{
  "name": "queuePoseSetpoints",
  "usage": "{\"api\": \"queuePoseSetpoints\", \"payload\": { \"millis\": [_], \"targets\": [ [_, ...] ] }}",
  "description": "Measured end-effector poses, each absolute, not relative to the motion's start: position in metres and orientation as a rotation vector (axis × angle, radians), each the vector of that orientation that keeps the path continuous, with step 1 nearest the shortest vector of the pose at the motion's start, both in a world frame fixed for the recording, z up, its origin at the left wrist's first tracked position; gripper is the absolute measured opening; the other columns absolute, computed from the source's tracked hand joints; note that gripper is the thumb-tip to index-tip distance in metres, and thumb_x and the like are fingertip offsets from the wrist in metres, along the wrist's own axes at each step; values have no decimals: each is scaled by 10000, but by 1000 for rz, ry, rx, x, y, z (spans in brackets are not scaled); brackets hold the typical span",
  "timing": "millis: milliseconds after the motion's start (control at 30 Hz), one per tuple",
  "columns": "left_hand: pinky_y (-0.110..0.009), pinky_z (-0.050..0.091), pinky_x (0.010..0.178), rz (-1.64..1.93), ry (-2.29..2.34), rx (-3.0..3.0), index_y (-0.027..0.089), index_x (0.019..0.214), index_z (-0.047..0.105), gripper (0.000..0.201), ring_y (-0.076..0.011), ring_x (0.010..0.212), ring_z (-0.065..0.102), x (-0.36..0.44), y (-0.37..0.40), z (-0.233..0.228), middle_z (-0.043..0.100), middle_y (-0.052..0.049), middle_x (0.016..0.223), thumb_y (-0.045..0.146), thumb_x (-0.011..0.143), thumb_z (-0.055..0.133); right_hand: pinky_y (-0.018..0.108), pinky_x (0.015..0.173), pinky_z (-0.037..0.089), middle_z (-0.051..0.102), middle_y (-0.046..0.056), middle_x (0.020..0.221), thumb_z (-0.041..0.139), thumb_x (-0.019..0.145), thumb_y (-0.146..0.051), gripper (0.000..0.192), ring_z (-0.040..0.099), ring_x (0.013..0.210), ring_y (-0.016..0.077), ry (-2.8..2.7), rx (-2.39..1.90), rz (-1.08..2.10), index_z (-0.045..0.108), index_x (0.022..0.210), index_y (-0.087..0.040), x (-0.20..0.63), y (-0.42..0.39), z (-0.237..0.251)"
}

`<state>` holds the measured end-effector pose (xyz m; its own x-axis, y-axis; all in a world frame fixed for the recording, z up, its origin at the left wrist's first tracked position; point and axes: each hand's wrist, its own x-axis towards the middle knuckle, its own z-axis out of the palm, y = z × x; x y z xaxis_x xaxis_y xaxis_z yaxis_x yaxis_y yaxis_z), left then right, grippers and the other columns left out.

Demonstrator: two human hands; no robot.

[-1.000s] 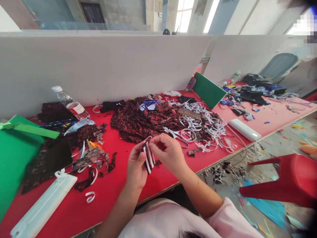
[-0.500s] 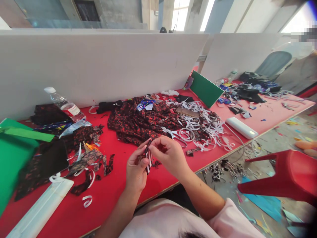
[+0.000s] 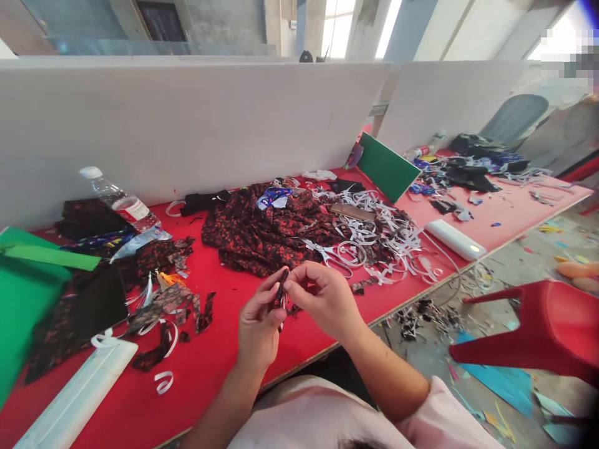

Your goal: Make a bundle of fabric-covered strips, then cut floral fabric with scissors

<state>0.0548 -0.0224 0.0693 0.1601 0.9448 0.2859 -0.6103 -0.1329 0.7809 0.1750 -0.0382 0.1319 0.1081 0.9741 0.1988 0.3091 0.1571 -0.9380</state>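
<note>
Both my hands meet over the front of the red table [image 3: 219, 362]. My left hand [image 3: 256, 324] and my right hand [image 3: 322, 298] pinch a small dark floral fabric scrap [image 3: 281, 292] with white tape strips on it, held upright between thumbs and fingertips. Behind them lies a heap of dark red-flowered fabric [image 3: 266, 231]. Silver scissors [image 3: 327, 252] rest just beyond my right hand, beside a tangle of white paper strips [image 3: 388, 234].
A water bottle [image 3: 119, 199] lies at the back left near green boards [image 3: 28, 293]. Fabric scraps [image 3: 163, 299] and a white flat case [image 3: 75, 399] sit at the left. A white power bank [image 3: 453, 240] lies right; a red stool [image 3: 538, 337] stands on the littered floor.
The scrap has been folded narrower between my fingers; the white strips that showed broadly a second ago are now mostly hidden. My hands have stayed close together in the same spot.
</note>
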Motion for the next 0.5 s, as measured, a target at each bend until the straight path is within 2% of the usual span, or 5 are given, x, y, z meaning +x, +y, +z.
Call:
{"api": "queuePoseSetpoints", "payload": {
  "millis": [500],
  "targets": [
    [-296, 508, 865, 1474, 417, 1056, 293, 946, 700, 288, -231, 1126, 546, 57, -28, 71, 613, -48, 1198, 198, 675, 723, 155, 454, 370, 525, -32, 613, 512, 761, -133, 76, 486, 520, 61, -1371, -1279, 830, 551, 701, -157, 171, -47, 137]
  ]
}}
